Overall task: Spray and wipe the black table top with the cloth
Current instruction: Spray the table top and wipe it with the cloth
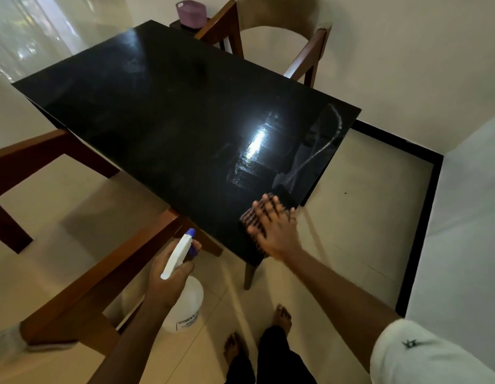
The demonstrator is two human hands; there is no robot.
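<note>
white sleeve (434, 364), dark mark (409, 343), perhaps a star; dark trousers (279, 358); bare feet (282, 318).

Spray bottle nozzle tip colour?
Blue nozzle tip on the white-headed spray bottle; head view.

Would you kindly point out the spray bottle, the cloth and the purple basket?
spray bottle (188, 300): head view, on its white body.
cloth (247, 218): head view, on its striped left corner.
purple basket (191, 9): head view, on its front wall.
</note>
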